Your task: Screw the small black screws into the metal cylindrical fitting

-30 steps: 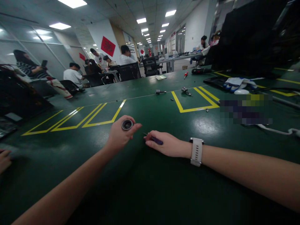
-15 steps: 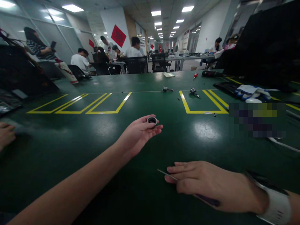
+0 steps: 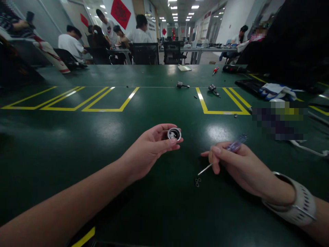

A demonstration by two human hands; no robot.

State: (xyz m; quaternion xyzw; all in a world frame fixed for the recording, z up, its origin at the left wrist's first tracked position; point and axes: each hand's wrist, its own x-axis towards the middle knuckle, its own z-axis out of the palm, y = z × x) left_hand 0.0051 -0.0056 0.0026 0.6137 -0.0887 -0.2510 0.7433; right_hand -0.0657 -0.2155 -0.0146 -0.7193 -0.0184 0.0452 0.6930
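Observation:
Near the middle, my left hand (image 3: 151,147) grips a round metal ring-shaped part (image 3: 174,134), its opening turned up towards the camera. My right hand (image 3: 236,164) is closed around a screwdriver with a translucent purple handle (image 3: 234,146). The thin shaft (image 3: 205,170) slants down to the left. Its tip is close to several tiny dark rings (image 3: 197,181) on the green table (image 3: 154,212); whether it touches them I cannot tell.
Further back on the table lie two metal parts with shafts (image 3: 181,84) (image 3: 213,90), a red screwdriver (image 3: 215,70) and small loose pieces. Blue-and-white gloves (image 3: 277,92) and cables are at the right. People sit beyond the table.
My right hand has lifted and turned, and the screwdriver now points down-left with its handle up. My left hand has moved slightly right with the ring part. The person's hand at far left is gone from view.

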